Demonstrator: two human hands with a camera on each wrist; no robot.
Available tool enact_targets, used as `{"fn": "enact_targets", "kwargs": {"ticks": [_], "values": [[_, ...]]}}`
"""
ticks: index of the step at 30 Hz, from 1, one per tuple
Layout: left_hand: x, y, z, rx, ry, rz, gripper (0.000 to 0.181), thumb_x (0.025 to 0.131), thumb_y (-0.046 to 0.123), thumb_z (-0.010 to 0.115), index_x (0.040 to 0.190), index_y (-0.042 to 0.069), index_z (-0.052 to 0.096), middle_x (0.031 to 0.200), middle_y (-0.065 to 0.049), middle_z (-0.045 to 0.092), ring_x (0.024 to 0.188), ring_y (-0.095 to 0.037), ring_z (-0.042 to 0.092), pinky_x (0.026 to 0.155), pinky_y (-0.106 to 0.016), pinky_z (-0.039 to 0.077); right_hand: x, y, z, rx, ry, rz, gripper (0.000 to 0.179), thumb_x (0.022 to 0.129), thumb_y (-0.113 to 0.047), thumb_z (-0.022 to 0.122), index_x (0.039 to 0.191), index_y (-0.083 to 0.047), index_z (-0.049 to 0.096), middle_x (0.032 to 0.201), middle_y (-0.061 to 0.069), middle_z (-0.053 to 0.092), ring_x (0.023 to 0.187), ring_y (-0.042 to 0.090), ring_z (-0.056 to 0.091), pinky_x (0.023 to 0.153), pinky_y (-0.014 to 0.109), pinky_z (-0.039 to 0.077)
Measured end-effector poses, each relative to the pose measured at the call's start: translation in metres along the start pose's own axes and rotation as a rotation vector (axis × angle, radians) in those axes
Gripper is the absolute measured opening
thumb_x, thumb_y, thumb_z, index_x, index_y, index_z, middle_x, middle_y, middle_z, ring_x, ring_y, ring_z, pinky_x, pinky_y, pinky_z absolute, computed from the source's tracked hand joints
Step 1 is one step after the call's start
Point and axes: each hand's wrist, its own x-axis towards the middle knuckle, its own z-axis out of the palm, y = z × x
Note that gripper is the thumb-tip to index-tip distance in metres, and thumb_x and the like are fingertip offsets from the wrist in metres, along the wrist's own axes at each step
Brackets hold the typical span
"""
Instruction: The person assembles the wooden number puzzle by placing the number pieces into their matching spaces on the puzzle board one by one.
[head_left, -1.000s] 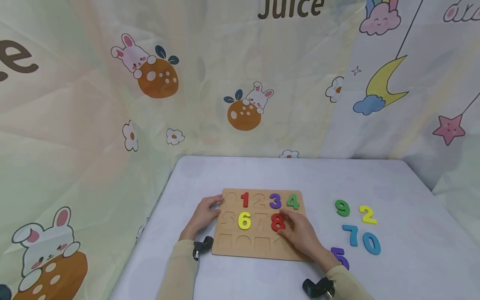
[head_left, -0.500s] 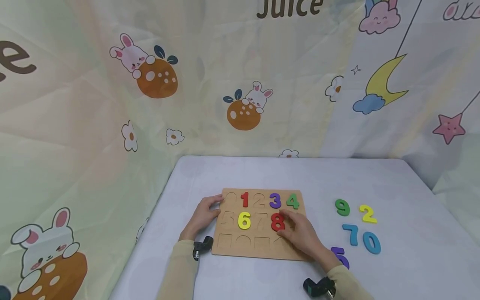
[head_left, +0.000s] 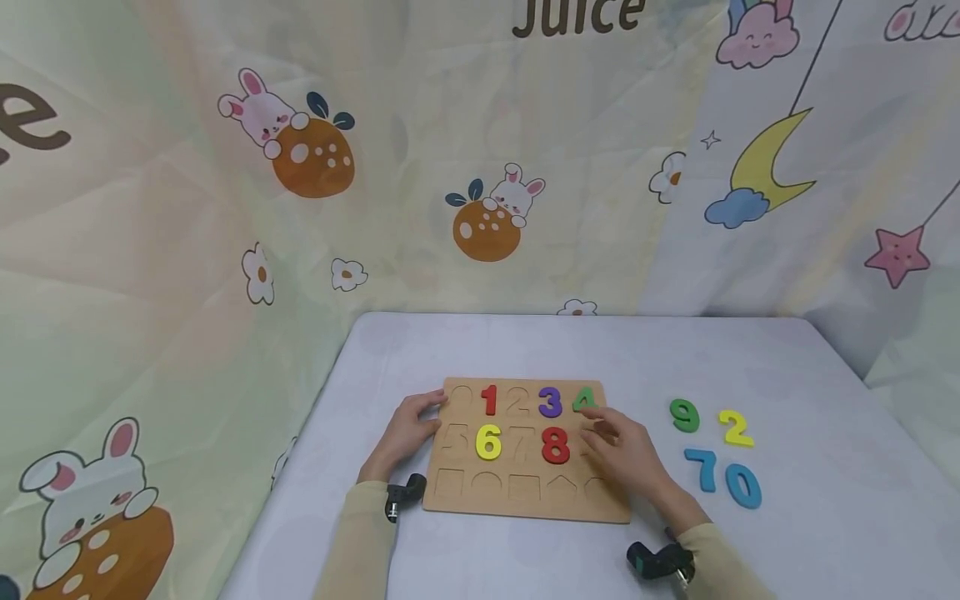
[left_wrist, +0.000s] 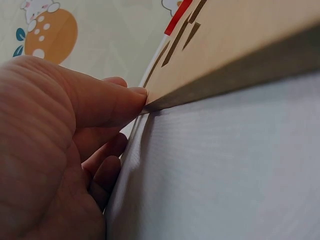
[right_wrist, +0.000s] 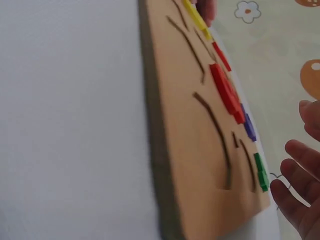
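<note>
A wooden number puzzle board (head_left: 465, 493) lies on the table with a red 1, purple 3 (head_left: 551, 402), green 4 (head_left: 583, 399), yellow 6 (head_left: 488, 442) and red 8 (head_left: 556, 446) on it. My left hand (head_left: 402, 433) touches the board's left edge with thumb and index finger; its other fingers are loosely bent in the left wrist view. Over the board's right side is my right hand (head_left: 626, 450), fingers spread and holding nothing. Its fingertips overlap the lower part of the 4 in the head view. In the right wrist view the red 8 (right_wrist: 227, 95) sits apart from the fingers (right_wrist: 295, 175).
Right of the board lie a green 9 (head_left: 684, 415), yellow 2 (head_left: 736, 428), blue 7 (head_left: 701, 469) and blue 0 (head_left: 743, 486). The board has several outlined recesses without pieces. A printed cloth (head_left: 405, 208) hangs behind the white table (head_left: 840, 433).
My right hand has let go of the red 8 and moved right and slightly back. Its forearm now hides the purple 5. The left hand stays at the board's edge.
</note>
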Motion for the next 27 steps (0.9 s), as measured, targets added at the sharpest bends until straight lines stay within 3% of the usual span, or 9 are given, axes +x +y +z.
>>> {"fn": "enact_targets", "kwargs": {"ticks": [4, 10, 19, 27], "values": [[0.0, 0.0, -0.001, 0.001, -0.003, 0.0, 0.044, 0.088, 0.006, 0.065, 0.13, 0.02, 0.063, 0.144, 0.003, 0.051, 0.14, -0.025, 0.037, 0.117, -0.05, 0.032, 0.001, -0.001, -0.013, -0.003, 0.01, -0.021, 0.036, 0.092, -0.013, 0.067, 0.128, -0.008, 0.061, 0.129, 0.016, 0.062, 0.11, 0.039, 0.063, 0.088, 0.055, 0.057], [-0.001, 0.001, -0.001, 0.008, -0.006, -0.003, 0.044, 0.088, 0.006, 0.065, 0.13, 0.02, 0.063, 0.144, 0.004, 0.051, 0.14, -0.025, 0.037, 0.117, -0.049, 0.032, 0.002, 0.01, -0.029, -0.069, -0.011, 0.023, 0.041, 0.094, -0.016, 0.064, 0.133, -0.006, 0.056, 0.136, 0.02, 0.056, 0.115, 0.043, 0.059, 0.091, 0.055, 0.056], [0.0, 0.0, 0.0, 0.011, -0.007, -0.008, 0.045, 0.088, 0.006, 0.065, 0.13, 0.02, 0.063, 0.145, 0.004, 0.051, 0.141, -0.025, 0.036, 0.117, -0.05, 0.031, 0.005, 0.038, -0.053, -0.176, 0.113, 0.006, 0.039, 0.091, -0.01, 0.067, 0.128, -0.003, 0.058, 0.117, 0.02, 0.065, 0.107, 0.037, 0.057, 0.087, 0.053, 0.057], [0.0, 0.0, 0.0, 0.004, -0.01, -0.015, 0.045, 0.089, 0.006, 0.065, 0.13, 0.021, 0.063, 0.145, 0.005, 0.05, 0.141, -0.025, 0.035, 0.117, -0.05, 0.031, 0.006, 0.06, -0.078, -0.212, 0.151, 0.043, 0.039, 0.091, -0.013, 0.065, 0.128, -0.001, 0.059, 0.128, 0.024, 0.06, 0.107, 0.042, 0.059, 0.083, 0.055, 0.056]]}}
